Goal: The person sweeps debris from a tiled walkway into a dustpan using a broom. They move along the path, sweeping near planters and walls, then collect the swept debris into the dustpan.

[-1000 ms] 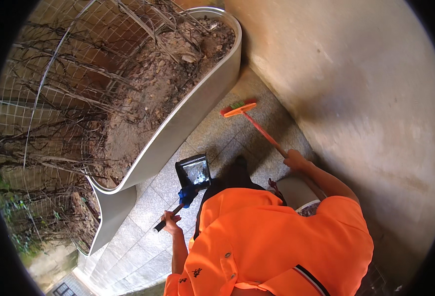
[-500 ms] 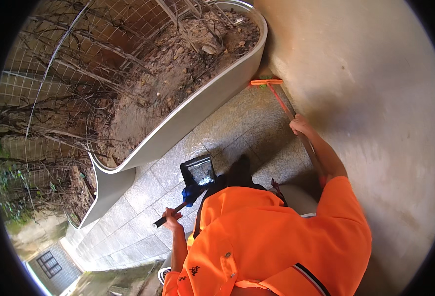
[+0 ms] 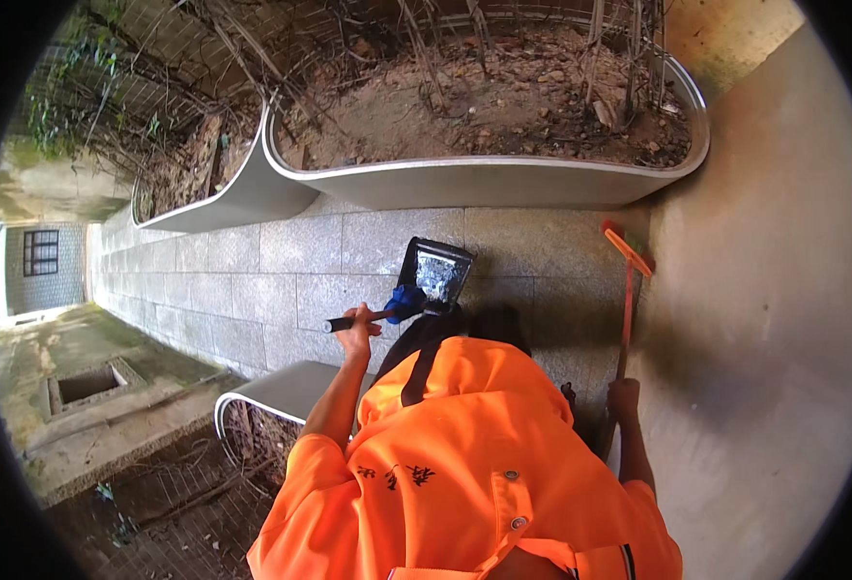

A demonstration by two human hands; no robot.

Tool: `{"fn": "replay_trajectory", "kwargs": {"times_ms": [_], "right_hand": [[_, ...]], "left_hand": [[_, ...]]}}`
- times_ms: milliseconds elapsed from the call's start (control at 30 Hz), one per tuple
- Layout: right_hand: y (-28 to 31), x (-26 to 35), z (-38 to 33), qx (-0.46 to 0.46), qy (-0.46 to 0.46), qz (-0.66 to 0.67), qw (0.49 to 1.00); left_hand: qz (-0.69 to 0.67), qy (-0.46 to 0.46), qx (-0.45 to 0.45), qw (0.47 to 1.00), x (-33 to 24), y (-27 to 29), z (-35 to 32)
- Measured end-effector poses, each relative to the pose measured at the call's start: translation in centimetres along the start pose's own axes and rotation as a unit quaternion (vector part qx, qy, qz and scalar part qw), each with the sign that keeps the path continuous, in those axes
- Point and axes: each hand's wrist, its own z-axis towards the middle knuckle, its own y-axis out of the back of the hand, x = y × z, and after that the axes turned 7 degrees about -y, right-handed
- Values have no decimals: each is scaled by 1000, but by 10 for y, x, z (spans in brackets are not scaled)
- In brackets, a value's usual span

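Observation:
My left hand (image 3: 356, 333) is closed round the black-tipped handle of a long-handled dustpan (image 3: 437, 275). The black pan lies on the paving ahead of my legs, its inside wet and shiny. A bunched blue cloth or bag (image 3: 405, 303) sits on the handle near the pan. On the right, my right hand (image 3: 624, 398) grips the red stick of a broom (image 3: 628, 314). Its orange head (image 3: 628, 248) is on the ground where the paving meets the wall, near the planter's right end. The bristles are mostly hidden in this view.
A curved pale planter (image 3: 484, 182) with soil and bare stems runs along the far side. Beside my right arm rises a smooth beige wall (image 3: 764, 290). Another planter (image 3: 300, 387) stands close by my left arm. Grey stone paving (image 3: 252, 246) stretches left towards a tiled building.
The view has turned, so the planter now runs level across the top. My right hand has drawn closer to my body, and the broom head has shifted along the wall's foot.

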Motion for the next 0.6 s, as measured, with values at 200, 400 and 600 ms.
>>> {"fn": "replay_trajectory", "kwargs": {"times_ms": [200, 400, 600], "right_hand": [[-31, -34, -42, -1, 18, -233, 972], [-47, -107, 41, 71, 281, -561, 776], [-39, -18, -53, 59, 152, -295, 941]], "left_hand": [[-19, 7, -35, 999, 11, 10, -11], [-14, 11, -64, 998, 3, 35, -3], [-42, 19, -145, 988, 12, 85, 3]]}}
